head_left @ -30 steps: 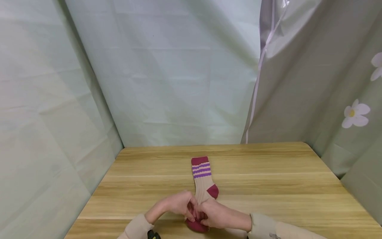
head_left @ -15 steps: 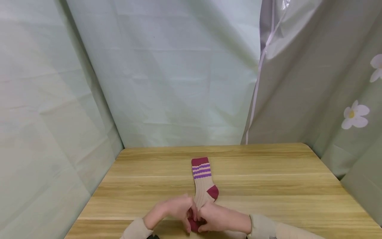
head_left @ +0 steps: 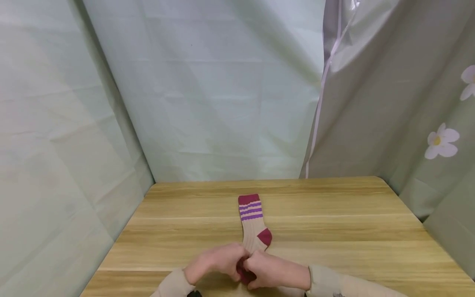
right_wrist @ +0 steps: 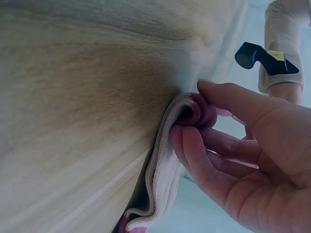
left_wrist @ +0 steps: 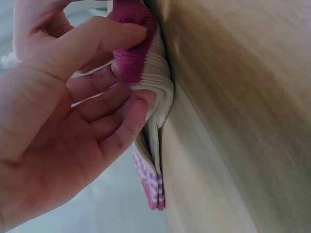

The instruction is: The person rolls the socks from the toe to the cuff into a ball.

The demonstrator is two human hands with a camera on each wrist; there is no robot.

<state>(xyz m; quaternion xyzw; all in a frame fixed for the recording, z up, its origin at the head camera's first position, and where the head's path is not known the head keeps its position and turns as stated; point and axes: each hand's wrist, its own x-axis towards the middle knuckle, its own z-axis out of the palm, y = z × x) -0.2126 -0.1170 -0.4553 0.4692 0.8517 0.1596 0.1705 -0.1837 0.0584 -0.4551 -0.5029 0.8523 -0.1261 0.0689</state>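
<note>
A beige ribbed sock (head_left: 252,231) with a maroon cuff, maroon heel and purple stripes lies lengthwise on the wooden table, cuff at the far end. Its maroon toe end (right_wrist: 206,114) is curled into a roll at the near end. My left hand (head_left: 226,260) pinches the roll from the left, thumb on the maroon knit in the left wrist view. From the right, my right hand (head_left: 265,270) grips the same roll between thumb and fingers. Striped layers (left_wrist: 155,187) show at the cuff end; whether these are two stacked socks I cannot tell.
The wooden table (head_left: 334,218) extends to both sides and behind the sock. Pale curtains (head_left: 222,103) hang around its back and sides, with white flowers printed at the right. A black device (right_wrist: 267,58) is strapped on the left wrist.
The toe end, flatter and nearer me a second ago, is now rolled up tighter between both hands. The fingers have shifted slightly on it; the cuff and heel lie where they were.
</note>
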